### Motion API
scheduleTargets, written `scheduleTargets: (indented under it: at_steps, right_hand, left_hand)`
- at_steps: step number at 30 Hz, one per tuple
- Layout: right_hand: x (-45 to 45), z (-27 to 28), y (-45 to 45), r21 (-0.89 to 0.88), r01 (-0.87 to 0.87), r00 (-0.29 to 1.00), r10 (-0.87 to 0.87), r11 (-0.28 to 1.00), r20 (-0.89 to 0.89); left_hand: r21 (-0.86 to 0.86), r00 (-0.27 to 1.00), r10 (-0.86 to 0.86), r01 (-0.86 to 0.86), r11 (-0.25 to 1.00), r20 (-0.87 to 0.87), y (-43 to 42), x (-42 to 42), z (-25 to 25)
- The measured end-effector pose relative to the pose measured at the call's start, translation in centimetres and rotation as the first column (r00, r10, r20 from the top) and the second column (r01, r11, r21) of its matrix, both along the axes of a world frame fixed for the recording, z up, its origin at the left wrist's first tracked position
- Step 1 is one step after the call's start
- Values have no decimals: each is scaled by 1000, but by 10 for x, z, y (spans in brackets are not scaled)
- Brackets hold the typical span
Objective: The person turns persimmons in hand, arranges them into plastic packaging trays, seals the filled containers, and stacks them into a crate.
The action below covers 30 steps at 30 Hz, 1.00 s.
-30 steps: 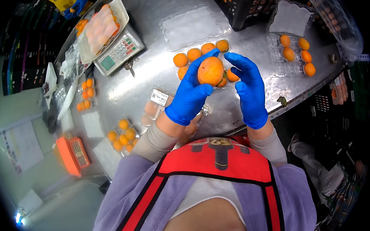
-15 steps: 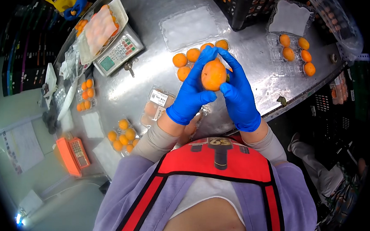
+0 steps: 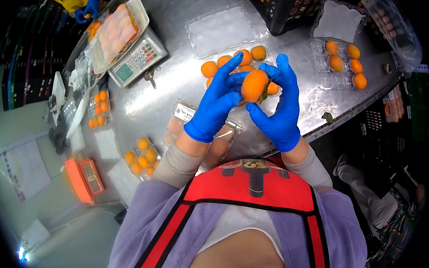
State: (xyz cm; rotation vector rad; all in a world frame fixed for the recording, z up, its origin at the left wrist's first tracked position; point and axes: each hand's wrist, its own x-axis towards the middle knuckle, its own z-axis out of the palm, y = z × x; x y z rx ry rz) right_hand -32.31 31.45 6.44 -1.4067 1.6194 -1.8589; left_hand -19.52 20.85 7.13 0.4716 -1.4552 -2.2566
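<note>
Between my two blue-gloved hands is an orange persimmon (image 3: 254, 86), turned so that its green calyx faces right. On its left side, my left hand (image 3: 212, 105) grips it with thumb and fingers, the index finger raised. My right hand (image 3: 281, 111) closes on it from the right, thumb below the calyx and fingers behind the fruit. Just beyond the hands lies an open clear clamshell (image 3: 220, 31) with a white pad in its lid. Persimmons (image 3: 209, 68) fill its near half, partly hidden by my hands.
Another open clamshell (image 3: 319, 77) with several persimmons is at right. A black crate (image 3: 298, 12) stands at the back. On the left are a scale (image 3: 138, 57) bearing a loaded tray, keys (image 3: 150, 78), and a small persimmon pack (image 3: 143, 157). A co-worker's gloved hand (image 3: 92, 4) shows at upper left.
The persimmon has been turned, bringing its calyx into view on the right, and has shifted slightly right. My fingers have spread further apart around it.
</note>
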Motion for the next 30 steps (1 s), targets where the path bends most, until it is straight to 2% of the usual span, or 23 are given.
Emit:
scheduleTargets:
  at_steps: [2, 3, 5, 8, 12, 14, 15, 16, 17, 18, 20, 24, 26, 27, 29, 30]
  right_hand:
    - [-1, 2, -2, -66, 45, 988, -55, 997, -146]
    - [-1, 2, -1, -66, 45, 988, -55, 997, -145]
    - [-2, 0, 0, -70, 87, 945, -105, 994, -309]
    - [-1, 1, 0, -53, 61, 930, -76, 997, -361]
    - [-4, 0, -3, -111, 9, 905, -55, 994, -422]
    - [-3, 7, -2, -84, -39, 978, 21, 996, -208]
    - [-4, 8, -2, -84, -39, 978, 21, 996, -208]
    - [-4, 9, -1, -60, -54, 994, 48, 997, -98]
    - [-5, 9, 0, -38, -72, 997, 73, 997, 13]
    - [-7, 3, 0, -38, -72, 997, 73, 997, 14]
    - [-8, -11, -2, -83, -149, 964, 164, 985, 209]
    - [-4, -10, -2, -76, -266, 857, 271, 961, 439]
    - [0, 0, -3, -148, -353, 675, 361, 924, 643]
    - [2, 1, -3, -148, -353, 675, 361, 924, 643]
    - [5, 1, -3, -158, -390, 595, 379, 907, 709]
    - [4, 0, -4, -158, -391, 595, 380, 907, 709]
  left_hand:
    - [108, 995, -18, 8, 994, 95, -2, 3, -3]
    - [108, 995, -18, 8, 994, 95, -2, 2, -2]
    - [138, 994, -9, -5, 990, 105, 0, 0, 0]
    - [166, 999, -44, 39, 985, 23, -1, 1, 1]
    - [107, 997, -32, 25, 994, 66, 0, 2, 15]
    - [78, 997, 30, -35, 996, 70, 0, 3, 16]
    - [78, 997, 30, -35, 996, 70, 0, 3, 16]
    - [29, 997, 56, -58, 998, 50, 0, 2, 15]
    - [-20, 996, 82, -82, 996, 29, 0, 2, 15]
    - [-21, 996, 83, -82, 996, 29, 0, 2, 16]
    - [-134, 995, 95, -90, 987, 36, 0, 3, 17]
    - [-265, 992, 124, -118, 957, 6, 1, 2, 14]
    - [-366, 988, 149, -150, 918, -32, 2, 1, 12]
    - [-366, 988, 149, -150, 918, -32, 2, 2, 11]
    - [-514, 992, 125, -107, 851, 1, 0, 4, 9]
    - [-514, 992, 125, -107, 851, 0, 0, 3, 9]
